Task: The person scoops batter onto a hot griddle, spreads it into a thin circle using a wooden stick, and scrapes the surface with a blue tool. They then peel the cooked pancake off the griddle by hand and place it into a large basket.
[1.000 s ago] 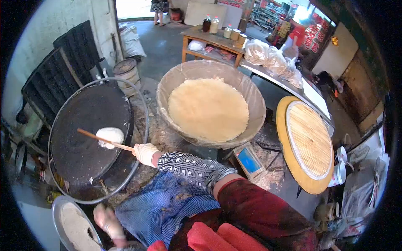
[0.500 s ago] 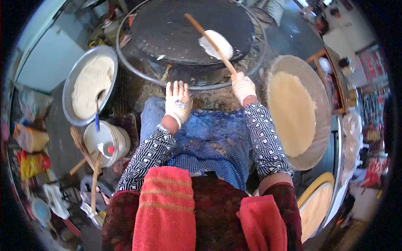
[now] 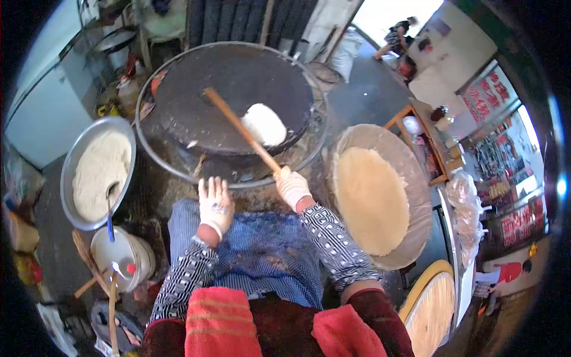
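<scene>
My right hand (image 3: 292, 187), in a whitish glove, is closed around the lower end of a wooden stick (image 3: 229, 113). The stick slants up and left over a round black griddle (image 3: 232, 71). A thick white mound of dough or batter (image 3: 269, 126) lies on the griddle's right side, just beside the stick. My left hand (image 3: 216, 208), gloved too, is held flat with fingers stretched out, near the metal ring (image 3: 143, 143) around the griddle. Nothing is in it. Beneath my hands a blue checked apron (image 3: 256, 244) covers my lap.
Left of me stand a metal basin (image 3: 66, 184) of pale dough with a blue-handled ladle (image 3: 110, 223) and a white bucket (image 3: 140, 259). On the right are a lined tray of thin round flatbreads (image 3: 372, 202) and a round wooden board (image 3: 431, 309). People appear farther off.
My view has tipped up and turned right, so the griddle sits lower and further left. My right hand keeps hold of the stick, which stays beside the white mound; my left hand stays spread.
</scene>
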Demonstrator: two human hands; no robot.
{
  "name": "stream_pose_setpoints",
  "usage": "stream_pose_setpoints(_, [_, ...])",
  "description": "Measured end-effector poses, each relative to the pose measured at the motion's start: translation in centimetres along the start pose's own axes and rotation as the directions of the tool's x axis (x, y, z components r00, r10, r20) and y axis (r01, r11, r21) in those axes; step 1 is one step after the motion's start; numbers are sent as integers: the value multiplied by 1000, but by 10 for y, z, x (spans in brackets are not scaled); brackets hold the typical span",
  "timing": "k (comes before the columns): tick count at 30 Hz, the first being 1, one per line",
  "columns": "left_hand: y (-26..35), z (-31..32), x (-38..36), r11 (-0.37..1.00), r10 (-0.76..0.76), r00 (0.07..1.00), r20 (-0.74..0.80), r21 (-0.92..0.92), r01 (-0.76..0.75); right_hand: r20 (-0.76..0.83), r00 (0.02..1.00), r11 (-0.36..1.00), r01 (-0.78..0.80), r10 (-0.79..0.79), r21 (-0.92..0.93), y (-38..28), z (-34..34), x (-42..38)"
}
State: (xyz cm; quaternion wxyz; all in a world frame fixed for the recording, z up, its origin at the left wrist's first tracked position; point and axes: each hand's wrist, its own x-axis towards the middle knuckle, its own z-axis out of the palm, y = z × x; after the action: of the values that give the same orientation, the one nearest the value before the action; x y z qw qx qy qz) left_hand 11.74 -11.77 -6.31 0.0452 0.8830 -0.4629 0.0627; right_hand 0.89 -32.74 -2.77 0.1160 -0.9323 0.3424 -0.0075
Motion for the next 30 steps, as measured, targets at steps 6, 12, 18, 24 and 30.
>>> stream_pose_setpoints(6, [-10,-5,1,998,12,996,85,54,-17,-101,993,998,-63,65,23,5,-18,10])
stream_pose_setpoints(12, [-22,-3,-2,999,-16,996,89,40,13,-114,989,995,-97,97,4,22,-8,27])
stream_pose_setpoints(18, [-37,4,-1,988,-87,994,58,130,79,-173,978,993,-116,114,-6,24,-4,36])
stream_pose_setpoints(24, [-52,-6,-2,984,-135,989,66,126,126,-75,992,991,-108,102,-77,11,-1,31])
stream_pose_setpoints(30, [-70,-1,1,972,-169,984,48,175,158,-203,977,998,56,-58,-15,0,-5,29])
